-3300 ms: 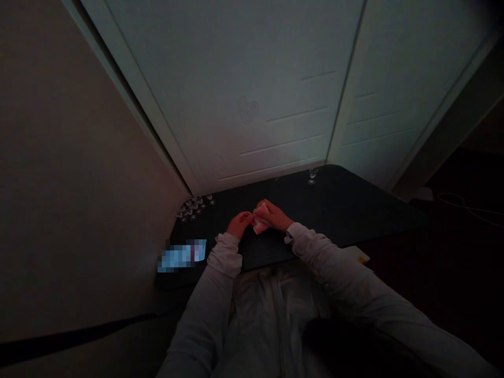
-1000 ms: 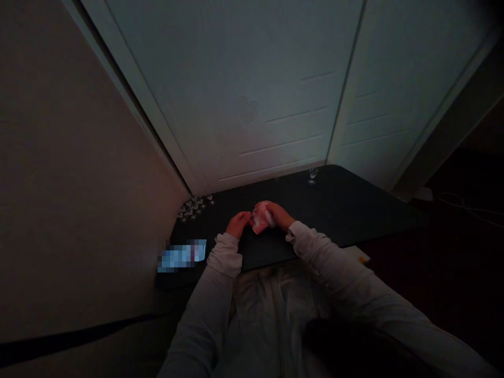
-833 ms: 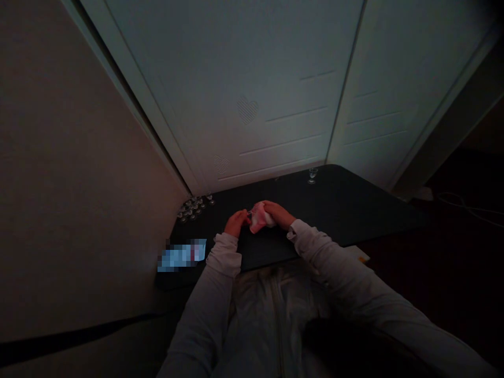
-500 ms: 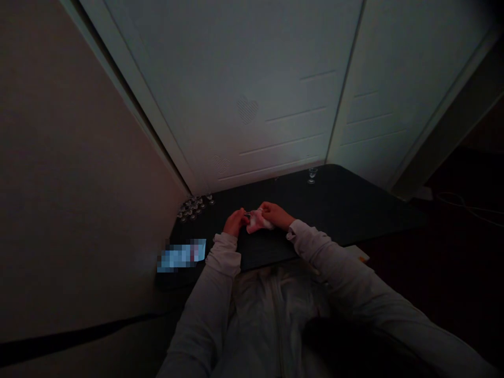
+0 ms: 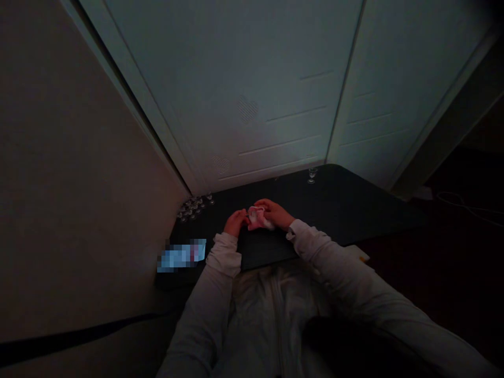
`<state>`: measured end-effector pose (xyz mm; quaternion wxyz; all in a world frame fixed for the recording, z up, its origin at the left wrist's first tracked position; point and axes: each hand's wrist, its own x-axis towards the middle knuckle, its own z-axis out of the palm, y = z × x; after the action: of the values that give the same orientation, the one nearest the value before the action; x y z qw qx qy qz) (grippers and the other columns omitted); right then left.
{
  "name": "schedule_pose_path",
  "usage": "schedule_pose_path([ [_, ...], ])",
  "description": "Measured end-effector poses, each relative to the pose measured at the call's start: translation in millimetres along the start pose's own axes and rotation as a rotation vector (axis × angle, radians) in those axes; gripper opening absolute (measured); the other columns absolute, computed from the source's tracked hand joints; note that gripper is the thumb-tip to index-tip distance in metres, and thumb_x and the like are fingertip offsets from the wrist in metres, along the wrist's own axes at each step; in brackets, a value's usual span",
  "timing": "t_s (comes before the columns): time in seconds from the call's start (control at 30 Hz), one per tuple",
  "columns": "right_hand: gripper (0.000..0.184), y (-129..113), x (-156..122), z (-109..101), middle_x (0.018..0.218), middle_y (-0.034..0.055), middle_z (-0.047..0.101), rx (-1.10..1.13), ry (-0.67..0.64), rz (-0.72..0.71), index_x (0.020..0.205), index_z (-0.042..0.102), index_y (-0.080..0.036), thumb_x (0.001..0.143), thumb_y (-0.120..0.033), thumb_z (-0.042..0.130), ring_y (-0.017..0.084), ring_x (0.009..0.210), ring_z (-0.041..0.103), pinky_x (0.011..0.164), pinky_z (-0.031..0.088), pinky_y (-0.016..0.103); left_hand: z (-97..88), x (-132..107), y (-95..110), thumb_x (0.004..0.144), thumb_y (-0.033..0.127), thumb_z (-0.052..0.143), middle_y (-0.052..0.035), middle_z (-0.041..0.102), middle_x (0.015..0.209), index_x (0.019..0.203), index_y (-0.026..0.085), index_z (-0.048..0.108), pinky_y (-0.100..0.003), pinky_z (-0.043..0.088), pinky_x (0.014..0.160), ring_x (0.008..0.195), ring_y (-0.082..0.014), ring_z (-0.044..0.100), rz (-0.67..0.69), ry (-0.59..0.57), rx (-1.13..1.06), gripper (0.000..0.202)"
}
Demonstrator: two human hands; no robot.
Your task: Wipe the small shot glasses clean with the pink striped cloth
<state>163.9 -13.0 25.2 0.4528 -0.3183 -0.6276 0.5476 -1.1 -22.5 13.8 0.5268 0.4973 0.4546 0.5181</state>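
Note:
Over the dark table (image 5: 299,210), my two hands are close together at a pink and white cloth (image 5: 258,219). My left hand (image 5: 235,222) is closed, its fingertips on the base of a small stemmed glass (image 5: 248,213) that shows only in part in the dim light. The fingers of my right hand (image 5: 275,212) are wrapped round the cloth, which covers the rest of the glass from the right side.
Several small stemmed glasses (image 5: 192,208) stand grouped at the table's left back corner. A single stemmed glass (image 5: 312,175) stands at the back right. A lit, pixelated phone-like screen (image 5: 181,255) lies at the left. White panels (image 5: 275,105) rise behind the table.
My right hand has shifted slightly left and its fingers now reach further over the cloth. The cloth has been folded round differently. My left hand stays nearly in place.

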Motion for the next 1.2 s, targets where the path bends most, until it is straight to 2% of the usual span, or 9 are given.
schedule_pose_path([
  [0.23,0.032,5.4,2.2,-2.8,0.085,0.0020,0.059,-0.190,-0.005,-0.017,0.088,0.057,-0.014,0.060,-0.009,0.043,0.011,0.073,0.052,0.069,0.039,0.024,1.0,-1.6,1.3,0.060,0.047,0.055,0.0025,0.051,0.049,0.068,0.014,0.051,-0.023,0.037,0.051,0.047,-0.0078,0.047,0.014,-0.006,-0.023,0.034],
  [0.33,0.032,5.6,2.1,-2.7,0.088,0.0037,0.060,-0.237,-0.016,-0.021,0.092,0.058,-0.013,0.063,-0.012,0.043,0.013,0.076,0.053,0.071,0.040,0.025,0.5,-1.2,0.9,0.061,0.046,0.055,0.0028,0.050,0.048,0.066,0.013,0.051,-0.022,0.037,0.051,0.047,-0.0073,0.046,0.018,-0.006,-0.035,0.033],
  [0.57,0.034,6.3,0.0,-1.5,0.102,0.0030,0.057,-0.359,-0.101,-0.148,0.100,0.056,-0.016,0.070,-0.015,0.040,0.014,0.092,0.051,0.084,0.035,0.027,-1.3,-0.3,-1.3,0.062,0.046,0.053,0.0036,0.050,0.047,0.070,0.014,0.051,-0.022,0.037,0.049,0.046,-0.0077,0.047,0.025,-0.025,-0.024,0.033],
  [0.8,0.032,9.1,0.5,-3.5,0.094,0.0025,0.060,-0.447,-0.054,-0.147,0.096,0.058,-0.017,0.068,-0.015,0.043,0.013,0.083,0.053,0.075,0.038,0.024,-1.2,-0.9,-0.4,0.062,0.048,0.052,0.0034,0.051,0.047,0.071,0.014,0.052,-0.022,0.037,0.050,0.045,-0.0082,0.047,0.028,-0.003,0.066,0.034],
  [1.07,0.018,3.1,-2.9,-1.7,0.068,0.0002,0.059,-0.590,0.093,-0.101,0.078,0.060,-0.015,0.067,-0.022,0.048,0.010,0.063,0.049,0.059,0.036,0.020,-0.5,1.3,0.3,0.061,0.047,0.054,0.0038,0.049,0.045,0.070,0.014,0.051,-0.021,0.035,0.047,0.043,-0.0076,0.046,0.013,0.005,-0.015,0.035],
  [1.2,0.019,2.5,-2.2,-2.4,0.070,0.0001,0.058,-0.571,0.081,-0.103,0.080,0.059,-0.015,0.066,-0.019,0.047,0.010,0.064,0.050,0.060,0.037,0.021,0.0,1.1,0.6,0.060,0.047,0.055,0.0037,0.049,0.046,0.070,0.014,0.051,-0.021,0.036,0.048,0.044,-0.0076,0.046,-0.003,0.003,-0.041,0.035],
])
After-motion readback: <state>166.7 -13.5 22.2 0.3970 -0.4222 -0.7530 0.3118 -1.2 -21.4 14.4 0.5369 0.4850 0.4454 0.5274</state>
